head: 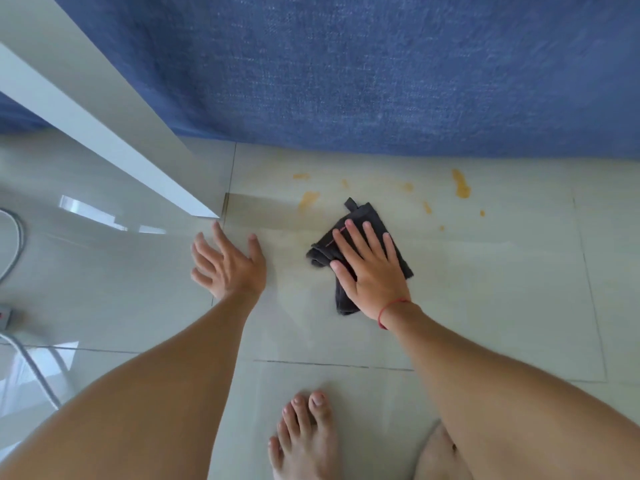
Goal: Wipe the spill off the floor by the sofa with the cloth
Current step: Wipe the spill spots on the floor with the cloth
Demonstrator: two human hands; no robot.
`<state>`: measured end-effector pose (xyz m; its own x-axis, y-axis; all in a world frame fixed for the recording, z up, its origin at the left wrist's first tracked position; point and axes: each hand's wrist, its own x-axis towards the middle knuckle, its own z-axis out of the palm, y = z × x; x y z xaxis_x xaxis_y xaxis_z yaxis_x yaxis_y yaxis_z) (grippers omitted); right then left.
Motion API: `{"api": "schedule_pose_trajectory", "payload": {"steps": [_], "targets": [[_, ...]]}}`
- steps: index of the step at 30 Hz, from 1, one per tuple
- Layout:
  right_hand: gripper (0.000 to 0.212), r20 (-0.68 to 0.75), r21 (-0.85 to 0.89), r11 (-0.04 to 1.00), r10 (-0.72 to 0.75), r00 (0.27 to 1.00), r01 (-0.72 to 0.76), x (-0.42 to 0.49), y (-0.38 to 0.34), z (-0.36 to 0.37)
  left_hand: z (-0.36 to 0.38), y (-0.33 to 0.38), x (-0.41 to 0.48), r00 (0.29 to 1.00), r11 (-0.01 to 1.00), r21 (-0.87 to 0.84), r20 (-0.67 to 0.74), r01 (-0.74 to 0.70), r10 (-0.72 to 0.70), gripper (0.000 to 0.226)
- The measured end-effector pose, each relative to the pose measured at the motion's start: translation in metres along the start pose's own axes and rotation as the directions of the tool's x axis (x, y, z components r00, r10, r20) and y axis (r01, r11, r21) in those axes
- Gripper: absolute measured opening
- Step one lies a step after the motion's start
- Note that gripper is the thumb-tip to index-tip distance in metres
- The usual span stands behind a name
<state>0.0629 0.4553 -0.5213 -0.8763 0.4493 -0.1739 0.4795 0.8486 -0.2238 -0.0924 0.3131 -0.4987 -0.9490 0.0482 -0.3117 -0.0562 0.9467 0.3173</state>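
Note:
A dark grey cloth (360, 216) lies folded on the pale tiled floor (485, 289) in front of the blue sofa (381, 71). My right hand (369, 268) rests flat on the cloth with fingers spread, pressing it down. Orange spill marks lie beyond it: a streak (307, 199) just left of the cloth, a larger blob (461, 184) to the right, and small drops (428, 208) between. My left hand (227, 263) is flat on the bare floor to the left of the cloth, fingers apart, holding nothing.
A white table leg or panel (104, 133) slants down to the floor just above my left hand. Grey cables (20, 233) and a power strip (7, 315) lie at the far left. My bare foot (304, 434) is at the bottom centre.

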Motion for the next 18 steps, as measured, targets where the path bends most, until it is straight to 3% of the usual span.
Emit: {"api": "schedule_pose_trajectory", "payload": {"steps": [4,8,13,18], "targets": [[0.06,-0.025,0.023,0.982,0.187,0.982,-0.187,0.019,0.012,-0.006,0.007,-0.002,0.017,0.989,0.996,0.045,0.122,0.075,-0.08,0.08],[0.057,-0.069,0.069,0.928,0.369,0.927,-0.365,0.056,-0.014,-0.005,0.013,-0.002,0.021,0.987,0.994,0.07,0.136,0.08,-0.089,0.078],[0.054,-0.013,0.069,0.98,0.19,0.982,-0.189,0.085,-0.048,-0.006,0.01,-0.001,0.022,0.982,0.995,0.069,0.17,0.071,-0.082,0.076],[0.052,-0.009,0.085,0.996,0.023,1.0,-0.022,0.059,-0.077,0.004,-0.001,0.004,0.023,0.962,0.993,0.081,0.252,0.088,-0.106,0.075]]}}
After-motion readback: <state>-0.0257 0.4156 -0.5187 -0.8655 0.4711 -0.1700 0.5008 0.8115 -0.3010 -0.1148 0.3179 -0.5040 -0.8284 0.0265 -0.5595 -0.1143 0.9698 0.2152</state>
